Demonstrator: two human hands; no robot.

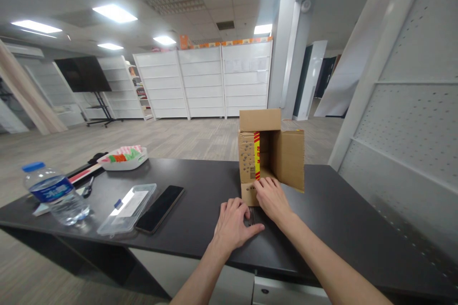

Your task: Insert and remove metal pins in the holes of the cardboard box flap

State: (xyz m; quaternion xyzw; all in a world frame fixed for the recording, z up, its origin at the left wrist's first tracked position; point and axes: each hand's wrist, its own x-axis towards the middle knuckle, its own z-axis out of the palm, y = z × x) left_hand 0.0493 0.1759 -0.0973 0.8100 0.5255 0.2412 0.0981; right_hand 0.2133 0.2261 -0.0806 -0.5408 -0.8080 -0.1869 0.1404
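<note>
Resting left hand (pixel 232 224): It lies palm down on the dark desk (pixel 207 181), at 7 o'clock from the cardboard box (pixel 246 145). The fingers are bent and the thumb sticks out toward 2 o'clock, so its grip looks open.
Thin rods (pixel 251 217): A small bunch is at 6 o'clock from the box, in the gap between the left thumb and pointer finger. They are too small to name.
Right hand (pixel 271 198): It is near 6 o'clock, with its fingers bent over the bottom flap (pixel 247 195). I cannot tell if it grips anything, as the fingertips are hidden.
Cardboard box: It sits on the desk with its open mouth facing the person. 1 flap (pixel 260 120) points to 12 o'clock and 1 side flap (pixel 292 159) opens to 3 o'clock. The part at 9 o'clock has dark dots and yellow and red tape (pixel 256 152).
Phone (pixel 160 209): It lies at 8 o'clock from the box, just beside a clear plastic case (pixel 107 221).
Water bottle (pixel 53 193): It stands at 9 o'clock, with a blue cap.
</note>
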